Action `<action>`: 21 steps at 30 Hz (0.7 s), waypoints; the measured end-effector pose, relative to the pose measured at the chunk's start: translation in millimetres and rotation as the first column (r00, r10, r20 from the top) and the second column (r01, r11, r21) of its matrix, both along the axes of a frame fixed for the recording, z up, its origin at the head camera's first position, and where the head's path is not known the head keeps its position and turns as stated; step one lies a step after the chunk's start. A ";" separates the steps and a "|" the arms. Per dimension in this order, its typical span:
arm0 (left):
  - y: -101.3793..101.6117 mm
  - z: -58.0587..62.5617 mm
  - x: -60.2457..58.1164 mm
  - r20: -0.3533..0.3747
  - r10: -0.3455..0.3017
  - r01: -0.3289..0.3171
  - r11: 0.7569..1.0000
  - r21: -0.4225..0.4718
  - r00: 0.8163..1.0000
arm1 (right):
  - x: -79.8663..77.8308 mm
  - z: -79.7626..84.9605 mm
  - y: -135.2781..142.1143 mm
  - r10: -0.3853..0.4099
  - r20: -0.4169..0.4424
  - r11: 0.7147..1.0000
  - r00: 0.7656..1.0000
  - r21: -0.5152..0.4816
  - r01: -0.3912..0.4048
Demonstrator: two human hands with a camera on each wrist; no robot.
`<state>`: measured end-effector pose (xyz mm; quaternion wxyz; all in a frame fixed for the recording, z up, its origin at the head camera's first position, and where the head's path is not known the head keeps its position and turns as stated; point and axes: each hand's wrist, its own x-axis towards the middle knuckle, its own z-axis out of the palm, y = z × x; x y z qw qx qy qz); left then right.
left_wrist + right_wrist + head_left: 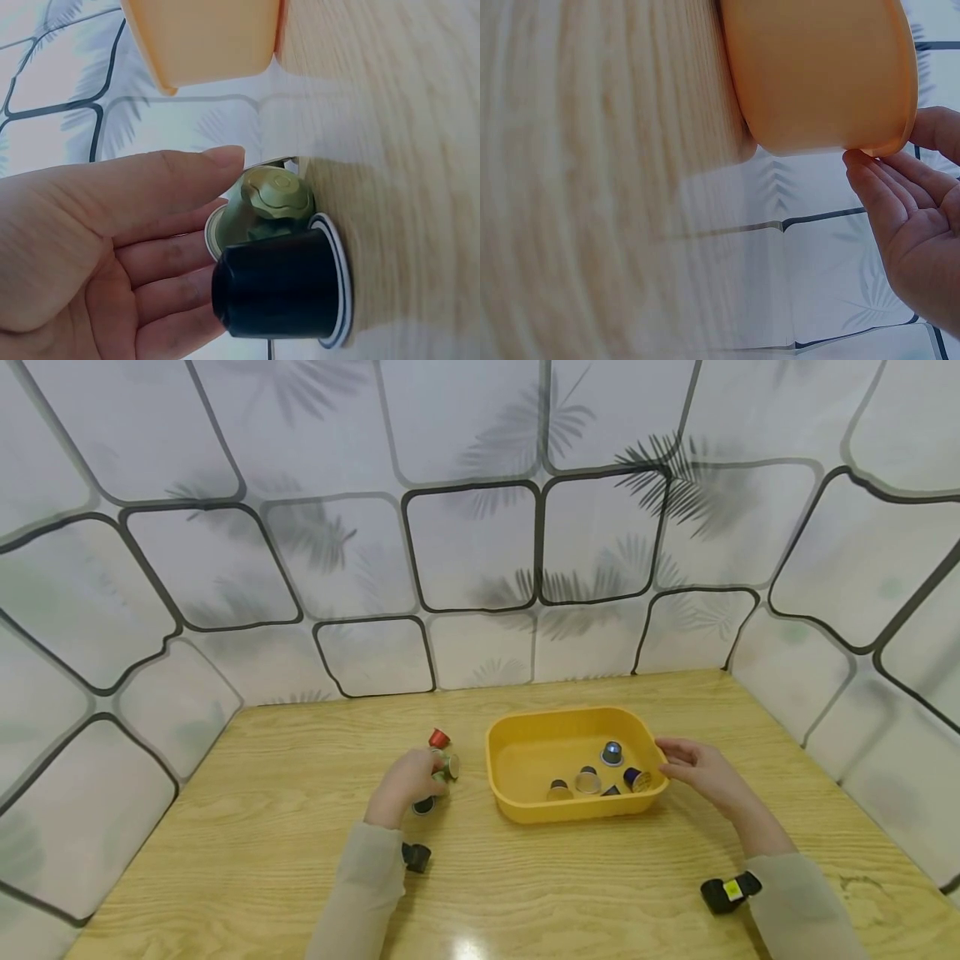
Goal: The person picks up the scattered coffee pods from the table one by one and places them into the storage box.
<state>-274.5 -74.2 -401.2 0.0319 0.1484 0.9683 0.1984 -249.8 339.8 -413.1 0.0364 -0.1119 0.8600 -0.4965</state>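
My left hand reaches down at a small cluster of coffee capsules left of the yellow bin. Its thumb and fingers pinch around a green coffee capsule, with a second green one close by, partly hidden. A black coffee capsule lies on its side right in front of the fingers. Just beyond the fingertips sits a red coffee capsule. At the other end, my right hand holds the rim of the yellow bin, thumb on one side and fingers under the lip.
Inside the bin lie several capsules, among them a blue-grey one and a dark purple one. The wooden table meets a patterned cloth wall behind and at both sides. Black wrist cameras are strapped at the sleeves.
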 end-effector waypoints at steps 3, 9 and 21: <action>-0.4 -1.2 -0.4 0.009 -0.003 0.003 1.000 0.002 1.000 | 0.1 -0.1 -0.1 0.001 0.000 1.000 1.000 0.003 -0.001; -1.7 -3.5 -1.6 0.011 -0.009 0.009 1.000 -0.004 1.000 | 0.7 0.4 -0.5 0.003 0.000 1.000 1.000 0.005 -0.003; -6.6 -11.0 -7.6 -0.007 -0.036 0.036 0.999 -0.007 0.999 | 0.3 0.1 -0.5 -0.001 -0.008 1.000 1.000 0.006 0.001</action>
